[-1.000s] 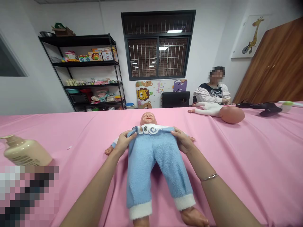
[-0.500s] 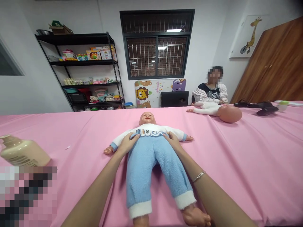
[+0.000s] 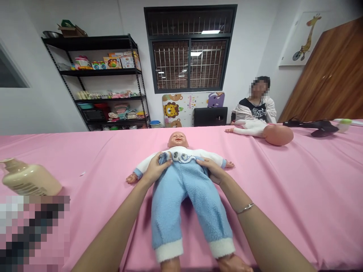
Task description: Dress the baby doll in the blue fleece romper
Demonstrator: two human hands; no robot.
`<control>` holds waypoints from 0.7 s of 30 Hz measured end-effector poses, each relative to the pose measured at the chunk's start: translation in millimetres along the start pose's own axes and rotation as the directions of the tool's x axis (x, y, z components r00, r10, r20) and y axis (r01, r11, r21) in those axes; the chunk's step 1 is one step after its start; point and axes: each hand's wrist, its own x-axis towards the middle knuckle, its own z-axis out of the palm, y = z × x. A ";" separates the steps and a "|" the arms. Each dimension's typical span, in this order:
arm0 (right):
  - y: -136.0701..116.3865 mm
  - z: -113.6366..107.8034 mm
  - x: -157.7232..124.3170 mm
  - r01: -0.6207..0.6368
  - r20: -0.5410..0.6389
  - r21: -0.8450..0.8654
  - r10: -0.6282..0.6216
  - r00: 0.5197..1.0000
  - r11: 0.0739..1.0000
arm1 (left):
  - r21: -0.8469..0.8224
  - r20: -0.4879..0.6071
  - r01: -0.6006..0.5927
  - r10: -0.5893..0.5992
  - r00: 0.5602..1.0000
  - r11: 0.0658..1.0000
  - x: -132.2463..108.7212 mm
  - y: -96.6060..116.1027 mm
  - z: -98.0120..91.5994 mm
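Observation:
A baby doll [image 3: 178, 140] lies on its back on the pink sheet, head away from me, arms spread. It wears a white top with blue cuffs and an animal face on the front, and light-blue fleece trousers [image 3: 167, 204] with white cuffs. My left hand [image 3: 154, 169] is closed on the bunched blue cloth at the trousers' waist, on the left side. At the right side of the waist, my right hand [image 3: 214, 169] pinches the waistband between thumb and fingers; some fingertips are hidden by the cloth. A silver bracelet circles my right wrist.
A cream pump bottle [image 3: 31, 179] lies at the left. Another doll [image 3: 278, 134] lies at the far right beside black objects [image 3: 314, 126]. A person [image 3: 255, 105] sits behind the table. A black shelf [image 3: 93, 71] with boxes and cloths stands at the back.
My right hand has turned and shifted slightly outward at the waistband. My left hand has gathered the cloth a little higher. The waist edge over the animal face has changed shape.

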 end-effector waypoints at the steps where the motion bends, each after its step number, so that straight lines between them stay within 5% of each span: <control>1: -0.8 -1.1 -1.1 0.028 0.010 0.044 -0.028 1.000 0.999 | -0.029 -0.013 -0.007 0.007 1.000 1.000 0.1 0.3 0.0; 5: -2.7 -1.9 -2.2 0.101 0.042 0.174 -0.110 0.993 0.980 | -0.010 -0.011 -0.041 0.041 0.999 0.999 1.3 -0.8 -3.3; 9: 0.1 3.0 4.1 0.158 -0.105 0.082 -0.150 0.983 0.984 | 0.178 -0.012 -0.086 0.089 0.996 0.980 2.9 -4.5 -5.1; 12: 1.1 8.0 7.2 0.199 -0.190 0.001 -0.195 0.962 0.980 | 0.119 -0.031 -0.021 0.025 0.999 0.993 3.7 -4.2 -3.7; 17: -9.8 17.0 -2.3 0.136 -0.034 0.060 -0.134 0.990 0.989 | -0.217 -0.093 -0.020 -0.001 0.996 0.976 2.6 4.4 -1.6; 21: -18.1 21.5 -10.1 0.119 0.148 0.023 -0.121 0.982 0.993 | -0.181 -0.055 -0.074 0.065 0.996 0.981 -1.3 12.4 -0.3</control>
